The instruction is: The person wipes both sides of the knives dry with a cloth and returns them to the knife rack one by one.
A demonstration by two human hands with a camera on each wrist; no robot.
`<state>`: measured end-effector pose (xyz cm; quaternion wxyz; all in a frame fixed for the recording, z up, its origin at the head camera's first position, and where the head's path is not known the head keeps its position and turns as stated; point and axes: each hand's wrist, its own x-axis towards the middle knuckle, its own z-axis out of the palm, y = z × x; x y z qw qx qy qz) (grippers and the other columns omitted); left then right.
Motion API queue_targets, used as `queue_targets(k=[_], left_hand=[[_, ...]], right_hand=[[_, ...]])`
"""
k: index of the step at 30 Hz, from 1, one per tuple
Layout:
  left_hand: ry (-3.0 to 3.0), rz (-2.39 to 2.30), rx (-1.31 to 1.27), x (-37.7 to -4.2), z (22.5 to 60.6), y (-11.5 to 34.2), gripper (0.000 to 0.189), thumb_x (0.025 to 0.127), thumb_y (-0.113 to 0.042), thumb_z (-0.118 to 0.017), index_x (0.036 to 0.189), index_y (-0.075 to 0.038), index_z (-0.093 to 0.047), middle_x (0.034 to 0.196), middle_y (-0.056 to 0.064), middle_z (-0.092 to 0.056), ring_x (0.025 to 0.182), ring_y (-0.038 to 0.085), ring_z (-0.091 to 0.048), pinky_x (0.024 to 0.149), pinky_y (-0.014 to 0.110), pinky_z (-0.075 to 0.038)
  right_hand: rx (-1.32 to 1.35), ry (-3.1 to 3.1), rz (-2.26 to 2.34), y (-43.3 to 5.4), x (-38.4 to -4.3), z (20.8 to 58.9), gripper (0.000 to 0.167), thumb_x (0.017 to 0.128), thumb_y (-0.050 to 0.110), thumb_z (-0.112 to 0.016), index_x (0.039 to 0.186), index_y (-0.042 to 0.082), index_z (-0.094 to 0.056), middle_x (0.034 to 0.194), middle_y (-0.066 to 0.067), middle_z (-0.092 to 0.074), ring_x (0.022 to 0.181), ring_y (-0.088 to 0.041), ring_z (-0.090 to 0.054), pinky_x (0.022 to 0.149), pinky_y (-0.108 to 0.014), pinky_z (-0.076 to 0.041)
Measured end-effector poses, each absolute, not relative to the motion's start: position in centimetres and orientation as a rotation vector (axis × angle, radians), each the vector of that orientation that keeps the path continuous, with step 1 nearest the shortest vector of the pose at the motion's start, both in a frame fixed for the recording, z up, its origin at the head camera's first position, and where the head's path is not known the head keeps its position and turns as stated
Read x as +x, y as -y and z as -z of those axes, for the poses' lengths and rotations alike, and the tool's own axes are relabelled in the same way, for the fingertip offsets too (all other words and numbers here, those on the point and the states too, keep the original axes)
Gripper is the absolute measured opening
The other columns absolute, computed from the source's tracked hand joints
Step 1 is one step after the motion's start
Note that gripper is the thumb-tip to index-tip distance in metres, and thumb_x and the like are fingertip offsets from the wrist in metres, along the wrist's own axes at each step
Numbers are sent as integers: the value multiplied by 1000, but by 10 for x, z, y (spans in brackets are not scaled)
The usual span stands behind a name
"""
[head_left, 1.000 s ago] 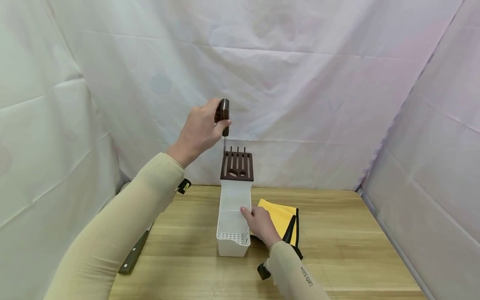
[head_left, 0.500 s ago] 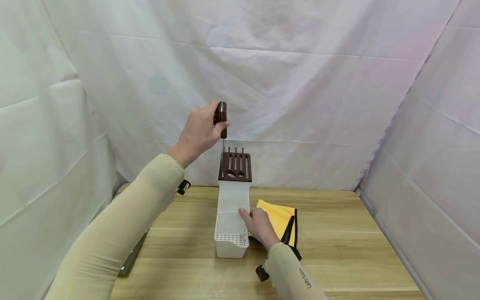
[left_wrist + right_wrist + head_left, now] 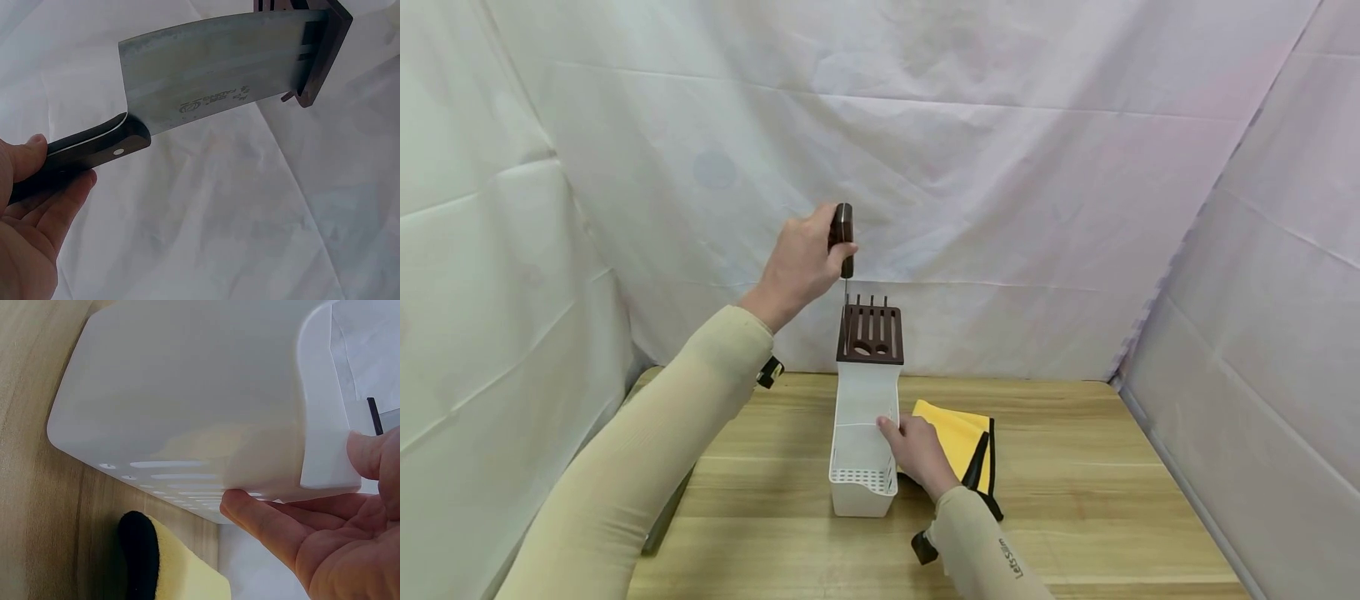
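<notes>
My left hand (image 3: 797, 260) grips the dark handle of a cleaver (image 3: 212, 75), which points blade-down over a knife holder (image 3: 859, 450). In the left wrist view the blade's far end reaches the holder's dark brown slotted top (image 3: 325, 56). The head view shows the blade lined up with the leftmost slot; how deep it sits I cannot tell. The holder has a white body with an open, perforated front tray. My right hand (image 3: 921, 450) pinches the white body's right wall, thumb inside and fingers outside.
A yellow cloth (image 3: 951, 425) with black edging lies right of the holder, with a black elongated thing (image 3: 976, 462) on it. A dark handle (image 3: 662, 525) lies at the table's left, mostly hidden by my left sleeve. White curtains (image 3: 985, 192) stand behind and at both sides.
The cleaver has come down slightly towards the slotted top. My left forearm has shifted a little and covers more of the dark handle on the table. The right hand keeps its hold.
</notes>
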<state>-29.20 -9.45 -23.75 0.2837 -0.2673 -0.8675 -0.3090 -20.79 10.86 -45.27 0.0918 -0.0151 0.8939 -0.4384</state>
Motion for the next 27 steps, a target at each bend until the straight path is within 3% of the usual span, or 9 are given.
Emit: queue_targets(k=[10, 18, 27], left_hand=[[2332, 925, -704, -300, 243, 93, 22, 101, -8, -66, 113, 8, -57, 99, 26, -70, 87, 38, -75, 71, 42, -63], [2336, 1030, -665, -304, 248, 92, 21, 101, -5, -66, 115, 8, -57, 106, 27, -70, 101, 40, -73, 81, 44, -62], [2339, 1030, -663, -310, 254, 92, 15, 101, -6, -66, 108, 5, -58, 103, 24, -70, 102, 38, -73, 84, 44, -62]], right_hand=[[-15, -2675, 1296, -107, -207, 452, 45, 108, 41, -54, 120, 2, -73, 114, -12, -74, 99, -20, -67, 92, -47, -57], [-23, -2674, 1299, -106, -207, 452, 44, 108, 41, -54, 119, 3, -73, 113, -11, -75, 97, -19, -67, 92, -48, -57], [-24, -2683, 1289, -108, -207, 453, 44, 108, 41, -54, 118, 4, -74, 113, -11, -75, 99, -20, -67, 93, -48, -57]])
